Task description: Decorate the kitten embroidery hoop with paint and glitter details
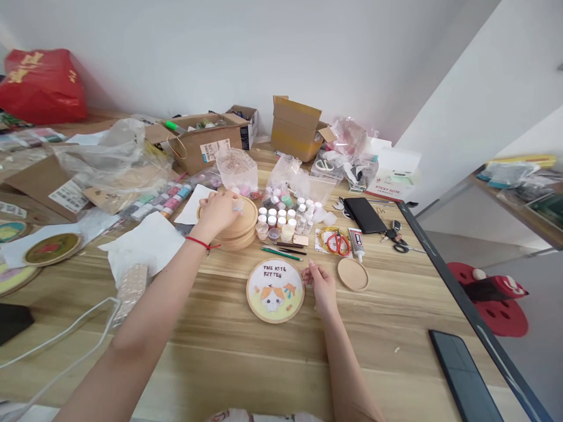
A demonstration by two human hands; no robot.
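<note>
My left hand (pixel 220 211), with a red cord bracelet at the wrist, is over a stack of round wooden plates (pixel 246 225). A small translucent piece (pixel 238 205) shows at its fingertips; its kind is unclear. Flat on the table lies a round wood-rimmed plaque (pixel 275 290) with a painted kitten and the lettering "THE KITE KITTEN". Just right of its rim, my right hand (pixel 319 283) rests with fingers curled together; whether they hold something tiny is hidden. A small round wooden plate (pixel 352 275) lies right of that hand.
Several small white-capped jars (pixel 281 215) stand behind the plaque, with a green pencil (pixel 280 253) in front. Red-handled pliers (pixel 338 242) and a glue tube (pixel 356 244) lie to the right. Cardboard boxes (pixel 297 129) line the wall. A phone (pixel 466 375) lies near right.
</note>
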